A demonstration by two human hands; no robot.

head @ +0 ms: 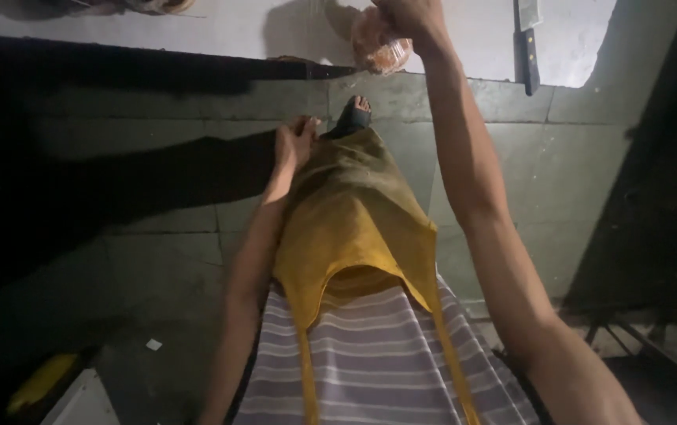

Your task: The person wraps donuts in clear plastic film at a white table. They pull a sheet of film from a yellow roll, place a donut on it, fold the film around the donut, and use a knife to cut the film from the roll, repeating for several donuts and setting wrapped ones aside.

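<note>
Nearest the camera is the striped shirt in pale purple and white, with a mustard-yellow apron hanging down over it, its two straps running back toward the lens. The right arm reaches up and forward along the right of the view, and the right hand sits at the top edge with its grip closed around the top of a clear plastic bag that holds something orange-brown; the bag hangs just below and to the left of the fist, touching it, in front of the pale tabletop edge. The left hand hangs low beside the apron with fingers loosely extended, its grip slack and holding nothing, well apart from the bag. Beyond the apron hem a foot in a dark sandal stands on the grey tiled floor. A knife with a dark handle lies on the pale surface to the right of the bag, apart from it. A yellow object lies in the dark lower left corner, too dim to make out.
</note>
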